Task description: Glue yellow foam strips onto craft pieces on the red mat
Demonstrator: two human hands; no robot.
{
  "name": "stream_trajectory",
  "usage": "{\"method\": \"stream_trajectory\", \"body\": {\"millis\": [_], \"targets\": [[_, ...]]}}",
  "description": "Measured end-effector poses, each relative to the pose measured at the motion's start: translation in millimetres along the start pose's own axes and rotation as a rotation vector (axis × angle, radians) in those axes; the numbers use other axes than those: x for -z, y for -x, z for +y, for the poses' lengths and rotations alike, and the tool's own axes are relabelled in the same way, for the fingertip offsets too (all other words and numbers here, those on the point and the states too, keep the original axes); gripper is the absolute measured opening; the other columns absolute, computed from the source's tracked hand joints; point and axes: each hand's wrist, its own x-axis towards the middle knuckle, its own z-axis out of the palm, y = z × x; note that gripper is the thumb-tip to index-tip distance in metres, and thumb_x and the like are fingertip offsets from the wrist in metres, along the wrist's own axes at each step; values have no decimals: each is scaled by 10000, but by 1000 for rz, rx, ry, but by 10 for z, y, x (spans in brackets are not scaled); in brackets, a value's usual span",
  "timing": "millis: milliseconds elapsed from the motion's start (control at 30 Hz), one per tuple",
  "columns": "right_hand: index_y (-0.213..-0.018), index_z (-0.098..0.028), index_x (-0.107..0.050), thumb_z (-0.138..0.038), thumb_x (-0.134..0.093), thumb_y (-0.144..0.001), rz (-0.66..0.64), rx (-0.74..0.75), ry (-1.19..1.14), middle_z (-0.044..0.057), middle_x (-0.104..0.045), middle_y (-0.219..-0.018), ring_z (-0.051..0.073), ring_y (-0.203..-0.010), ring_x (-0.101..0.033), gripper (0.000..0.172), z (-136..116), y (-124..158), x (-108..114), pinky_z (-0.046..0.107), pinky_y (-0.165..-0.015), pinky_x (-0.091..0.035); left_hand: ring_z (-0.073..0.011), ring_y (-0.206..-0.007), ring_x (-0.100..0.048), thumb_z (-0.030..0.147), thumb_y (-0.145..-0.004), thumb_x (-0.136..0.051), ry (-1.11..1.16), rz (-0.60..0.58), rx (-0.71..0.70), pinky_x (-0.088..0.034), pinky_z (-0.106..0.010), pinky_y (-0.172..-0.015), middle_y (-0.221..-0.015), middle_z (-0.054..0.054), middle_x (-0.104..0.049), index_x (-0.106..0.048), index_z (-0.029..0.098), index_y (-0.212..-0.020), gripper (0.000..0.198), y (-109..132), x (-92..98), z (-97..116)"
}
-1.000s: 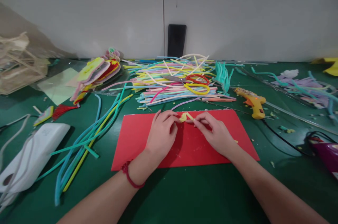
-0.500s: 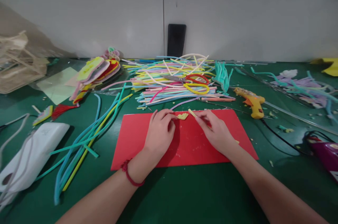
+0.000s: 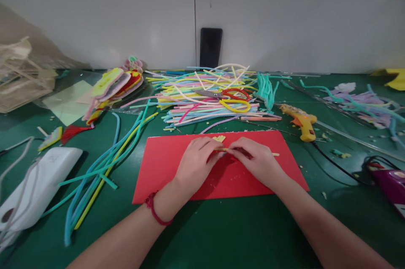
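Observation:
Over a red sheet (image 3: 167, 167), my left hand (image 3: 196, 161) and my right hand (image 3: 257, 160) meet with fingertips closed. Between them they pinch a short yellow pipe cleaner piece (image 3: 222, 149), one end in each hand; the fingers cover much of it. Just behind my left fingertips lies a small bunch of yellow pieces (image 3: 219, 138) on the sheet. To the right of my right hand, one more short yellow strip (image 3: 276, 154) rests on the red.
Behind the sheet, scissors (image 3: 236, 99) lie on a pile of pipe cleaners (image 3: 190, 112). A yellow glue gun (image 3: 302, 123) with its cord is at right. Loose pipe cleaners (image 3: 107, 172) and a white device (image 3: 47, 184) are at left. A phone (image 3: 211, 47) leans on the wall.
Both hands have come closer together. The yellow strip, held by my right fingers alone before, is now between both hands. My left fingers have moved right, in front of the small bunch.

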Motion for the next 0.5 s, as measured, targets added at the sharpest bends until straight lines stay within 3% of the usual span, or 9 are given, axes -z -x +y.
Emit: {"method": "stream_trajectory", "body": {"millis": [300, 500], "targets": [[-855, -226, -622, -294, -524, -880, 25, -10, -43, 38, -669, -817, 160, -741, -612, 121, -3, -18, 20, 272, -630, -490, -172, -860, -633, 215, -896, -508, 37, 16, 133, -502, -321, -809, -847, -11, -690, -629, 221, -864, 125, -34, 20, -2], [-793, -206, -591, -241, -522, -873, 18, 7, 46, 44, -636, -782, 165, -754, -589, 112, 21, -4, 18, 278, -654, -477, -205, -1180, -516, 221, -941, -363, 11, 204, 314, -433, -392, -979, -1248, -88, -575, -480, 192, -1207, 292, -12, 71, 46]]}}
